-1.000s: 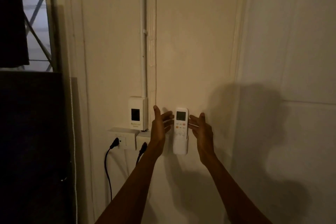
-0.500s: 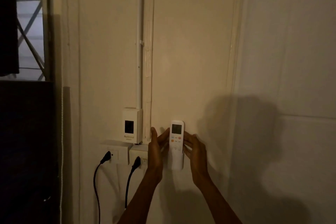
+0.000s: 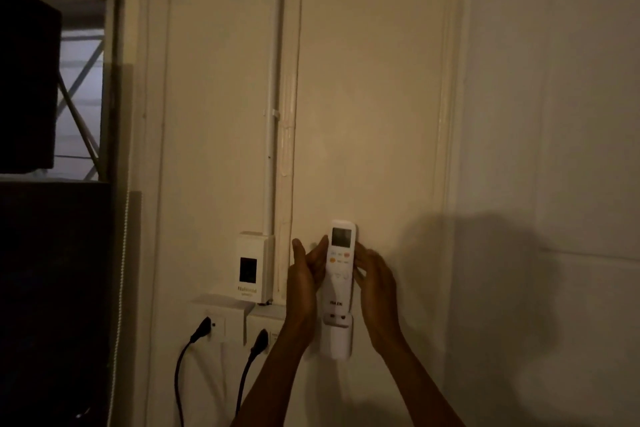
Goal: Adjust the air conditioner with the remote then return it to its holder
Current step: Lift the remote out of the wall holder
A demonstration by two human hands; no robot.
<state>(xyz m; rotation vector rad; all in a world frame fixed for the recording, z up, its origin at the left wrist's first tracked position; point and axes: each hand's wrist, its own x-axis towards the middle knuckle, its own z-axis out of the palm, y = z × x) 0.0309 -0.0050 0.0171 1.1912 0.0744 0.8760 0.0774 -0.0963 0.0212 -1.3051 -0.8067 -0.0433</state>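
White plastic remote (image 3: 339, 270) stands upright against the cream wall (image 3: 381, 114), and its lower end sits in the white holder (image 3: 336, 336) fixed on the wall. The small screen of the remote is at the top, and orange buttons are below it. The left hand (image 3: 304, 282) touches the left edge of the remote with its fingers, the thumb pointing up and apart from them. The right hand (image 3: 375, 279) touches the right edge with curled fingers, so the two hands hold the remote between them. Just left of the left hand is a white box (image 3: 252, 267) with a dark window. Below it are two sockets (image 3: 221, 319), and a black plug (image 3: 202, 328) is in each one.
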